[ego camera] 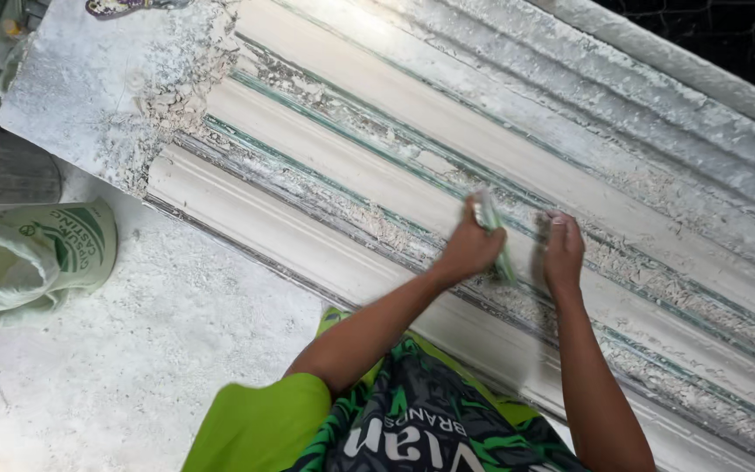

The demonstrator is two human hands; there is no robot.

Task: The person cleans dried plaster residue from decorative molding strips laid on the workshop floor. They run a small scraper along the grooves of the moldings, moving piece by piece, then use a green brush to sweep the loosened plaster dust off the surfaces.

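We are working over a long white plaster moulding [447, 166] that is running diagonally across the view from upper left to lower right. Green-edged strips are showing between its ridges, and crumbly plaster debris [369, 223] is lying in the grooves. A flat white slab [80, 87] is lying at the moulding's upper-left end, also strewn with crumbs. The floor [133, 350] below is dusted white. A pale sack [32, 262] with green print is lying on the floor at far left, well apart from us.

Our left hand [469, 249] is resting on the moulding near its middle, its fingers [474, 229] clamped around a narrow scraper [493, 232] with a greenish blade; the tool is blurring, and its lower tip is touching a groove. Our right hand [563, 253] is lying just beside the scraper, fingers together and pressing flat on a ridge, holding nothing. We cannot tell the scraper's exact shape.
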